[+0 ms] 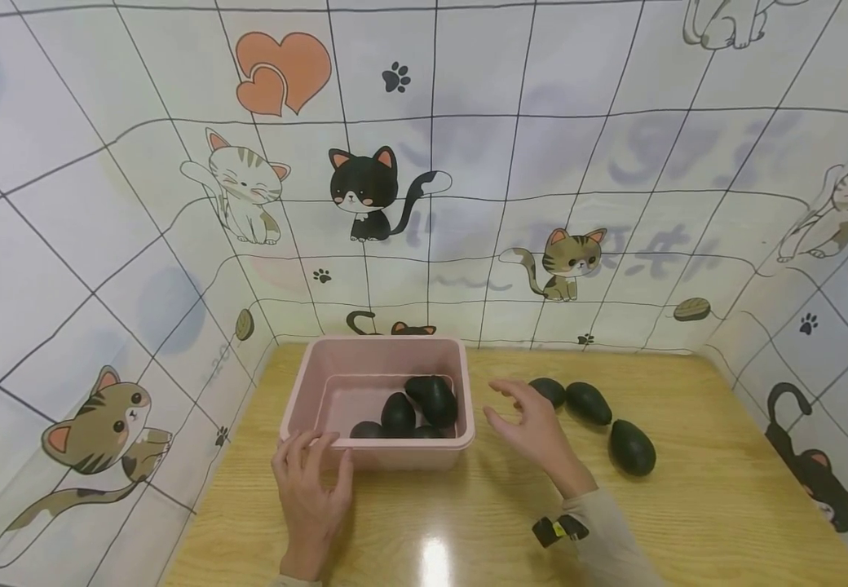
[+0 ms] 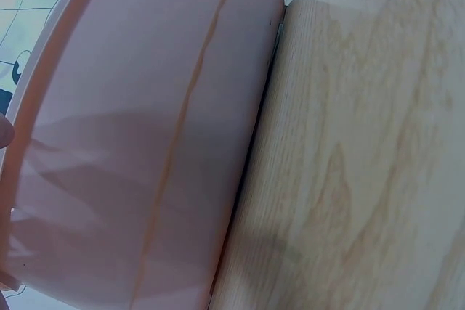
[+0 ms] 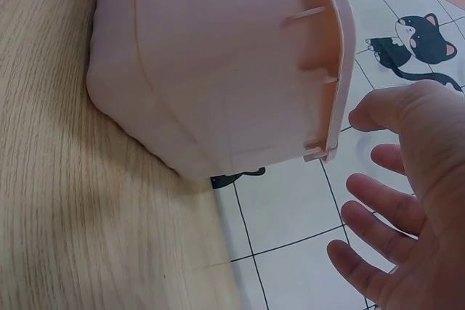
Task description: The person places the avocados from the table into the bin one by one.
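A pink plastic bin stands on the wooden table, with several dark green avocados inside, mostly at its right. My left hand holds the bin's front left rim, fingers bent over the edge and thumb near the front wall. In the left wrist view only a fingertip shows at the rim. My right hand is in the air right of the bin, fingers spread and holding nothing. Just beyond it lie three avocados: one partly hidden by the hand, a middle one and a nearer one.
The wooden table is bounded at the back and both sides by wall sheets printed with a grid and cartoon cats. The bin stands near the back left. A dark strap piece with a yellow mark sits at my right wrist.
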Demonstrator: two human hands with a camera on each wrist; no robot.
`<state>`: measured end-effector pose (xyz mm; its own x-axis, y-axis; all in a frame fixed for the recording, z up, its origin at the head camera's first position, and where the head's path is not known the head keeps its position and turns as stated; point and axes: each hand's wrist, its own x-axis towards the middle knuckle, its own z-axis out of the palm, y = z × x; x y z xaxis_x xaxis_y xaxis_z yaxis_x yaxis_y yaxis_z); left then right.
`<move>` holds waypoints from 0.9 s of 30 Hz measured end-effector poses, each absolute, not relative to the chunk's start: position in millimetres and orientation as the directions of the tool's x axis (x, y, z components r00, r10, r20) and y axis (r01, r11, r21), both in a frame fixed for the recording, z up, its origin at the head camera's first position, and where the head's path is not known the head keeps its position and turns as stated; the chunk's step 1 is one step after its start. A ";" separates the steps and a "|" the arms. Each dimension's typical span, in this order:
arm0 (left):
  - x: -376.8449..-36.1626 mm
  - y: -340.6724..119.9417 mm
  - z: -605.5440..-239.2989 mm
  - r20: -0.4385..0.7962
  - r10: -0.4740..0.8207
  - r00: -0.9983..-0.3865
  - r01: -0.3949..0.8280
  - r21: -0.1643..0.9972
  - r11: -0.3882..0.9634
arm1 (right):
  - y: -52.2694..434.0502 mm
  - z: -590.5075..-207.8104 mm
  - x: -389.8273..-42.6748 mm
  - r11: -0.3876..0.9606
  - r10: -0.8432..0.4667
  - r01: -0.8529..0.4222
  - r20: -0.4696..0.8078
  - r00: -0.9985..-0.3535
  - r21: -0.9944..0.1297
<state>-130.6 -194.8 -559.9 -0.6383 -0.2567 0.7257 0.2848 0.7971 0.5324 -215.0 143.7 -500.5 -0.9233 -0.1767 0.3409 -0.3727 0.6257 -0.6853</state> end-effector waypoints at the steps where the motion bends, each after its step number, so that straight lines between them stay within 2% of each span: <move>1: -130.6 -194.7 -559.8 0.724 -0.259 -0.639 0.284 0.535 0.796 | 144.3 -501.2 -214.6 0.627 -0.174 -0.371 0.341 -0.924 -0.685; 11: -131.8 -195.3 -560.6 0.748 -0.247 -0.616 0.302 0.513 0.803 | 148.9 -509.9 -213.0 0.642 -0.161 -0.364 0.345 -0.925 -0.675; 17: -133.8 -195.8 -560.9 0.789 -0.237 -0.567 0.337 0.484 0.808 | 152.8 -513.8 -212.1 0.634 -0.162 -0.352 0.327 -0.931 -0.689; 27: -134.4 -195.9 -561.3 0.790 -0.237 -0.565 0.341 0.485 0.805 | 159.7 -518.9 -210.0 0.624 -0.145 -0.311 0.284 -0.948 -0.717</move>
